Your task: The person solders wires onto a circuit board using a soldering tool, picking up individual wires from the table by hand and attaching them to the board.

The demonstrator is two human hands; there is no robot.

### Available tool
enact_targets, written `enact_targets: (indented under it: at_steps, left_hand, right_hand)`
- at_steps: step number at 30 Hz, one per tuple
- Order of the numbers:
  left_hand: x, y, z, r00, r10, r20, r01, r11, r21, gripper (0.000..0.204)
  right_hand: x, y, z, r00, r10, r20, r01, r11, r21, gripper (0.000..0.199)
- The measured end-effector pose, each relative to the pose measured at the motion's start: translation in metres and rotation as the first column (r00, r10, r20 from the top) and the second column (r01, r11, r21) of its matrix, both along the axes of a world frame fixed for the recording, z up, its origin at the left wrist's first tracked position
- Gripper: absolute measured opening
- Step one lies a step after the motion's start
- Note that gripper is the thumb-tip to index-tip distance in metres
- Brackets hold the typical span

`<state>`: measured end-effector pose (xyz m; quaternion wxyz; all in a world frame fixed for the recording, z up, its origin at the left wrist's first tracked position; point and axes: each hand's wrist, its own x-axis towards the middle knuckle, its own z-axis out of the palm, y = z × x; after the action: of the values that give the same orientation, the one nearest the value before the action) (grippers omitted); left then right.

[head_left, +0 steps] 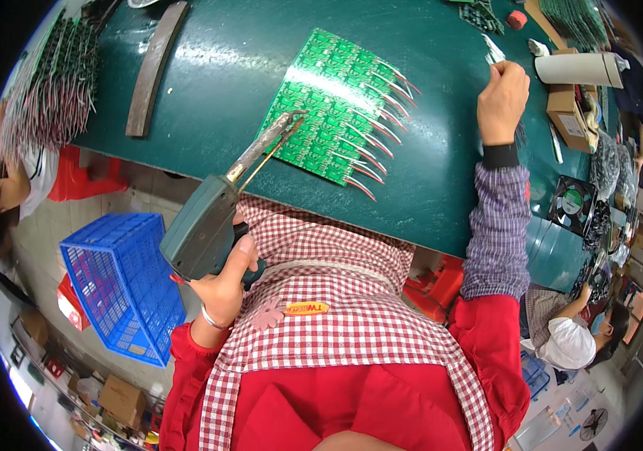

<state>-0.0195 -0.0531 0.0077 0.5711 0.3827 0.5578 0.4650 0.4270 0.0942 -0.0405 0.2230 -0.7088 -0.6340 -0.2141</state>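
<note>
Green circuit-board panel: twelve o'clock, flat on bench, red-and-white wires fanning toward four. Dark soldering gun: nine o'clock, slanting toward one. White wire bundle: one-thirty.

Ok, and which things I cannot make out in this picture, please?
In the head view:
- Right hand: its back hides whether the fingers grip the white wires.
- Left hand: most of its fingers are hidden by the soldering gun.
- Green circuit board panel: its top side hides the underside.
- Silvery object: cut off by the top edge.
</note>
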Motion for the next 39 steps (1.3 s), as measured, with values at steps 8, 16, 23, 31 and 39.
enact_targets:
  at_steps: [8,16,23,31,39]
  left_hand:
    - [-0.009,-0.008,0.007,0.997,-0.071,-0.005,0.070,0.996,-0.048,0.045]
    - [-0.019,-0.021,0.011,0.981,-0.150,-0.127,0.144,0.988,-0.053,0.036]
    - [-0.028,-0.029,0.004,0.930,-0.211,-0.300,0.228,0.973,0.022,0.031]
    - [-0.032,-0.028,0.002,0.877,-0.278,-0.393,0.341,0.935,0.100,0.025]
    - [-0.030,-0.025,0.008,0.852,-0.276,-0.444,0.364,0.923,0.125,0.021]
  right_hand:
    - [-0.162,-0.088,0.053,0.657,0.371,-0.656,-0.467,0.884,0.032,0.017]
    - [-0.203,-0.105,0.029,0.666,0.361,-0.652,-0.500,0.865,-0.031,0.012]
    - [-0.204,-0.105,0.016,0.676,0.352,-0.648,-0.498,0.866,-0.048,0.018]
    - [-0.205,-0.106,0.014,0.693,0.351,-0.629,-0.495,0.867,-0.061,0.018]
    - [-0.206,-0.106,0.015,0.702,0.347,-0.622,-0.488,0.871,-0.065,0.018]
